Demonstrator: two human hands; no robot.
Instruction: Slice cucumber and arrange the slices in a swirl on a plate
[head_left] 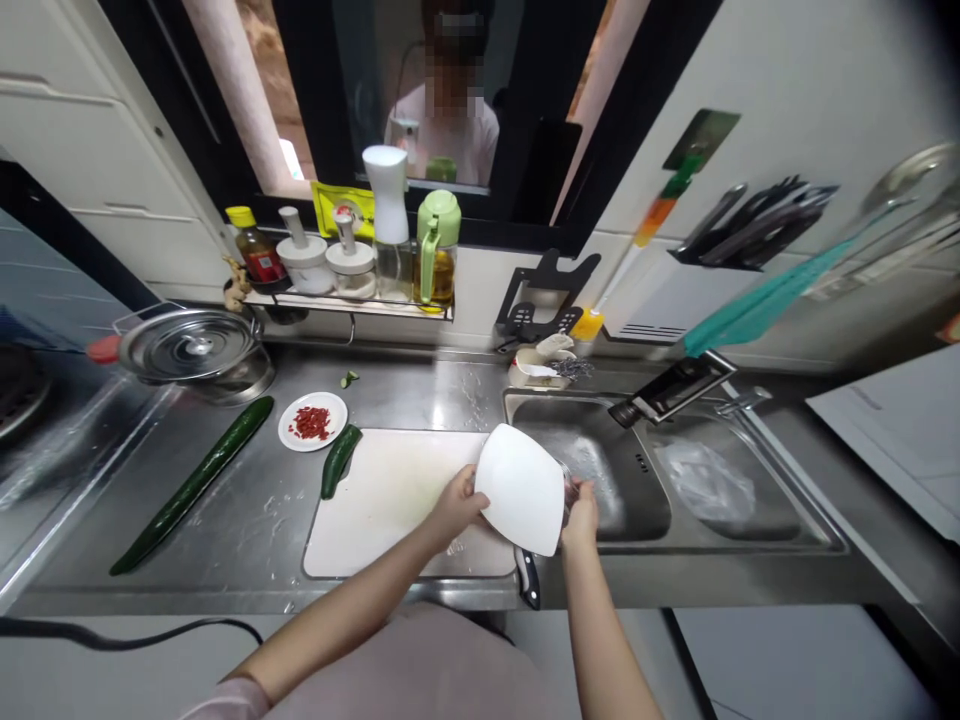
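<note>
A white, rounded-square plate [521,490] is tilted up above the right end of the white cutting board [390,520] and the near left edge of the sink. My left hand [457,508] grips its left edge, thumb on the near face. My right hand [581,515] is closed at its right edge, with some fingers hidden behind it. Below the plate, a knife [529,580] shows its black handle over the counter's front edge; its blade is hidden. A cut piece of cucumber [340,462] lies on the board's left edge.
A long cucumber [195,485], a small plate [285,432] of chopped red bits and a lidded steel pot [199,350] stand left. The sink [600,470] is right, its faucet [671,390] reaching over it. Bottles and jars line a wall rack [345,300]. A plastic bag [709,480] lies far right.
</note>
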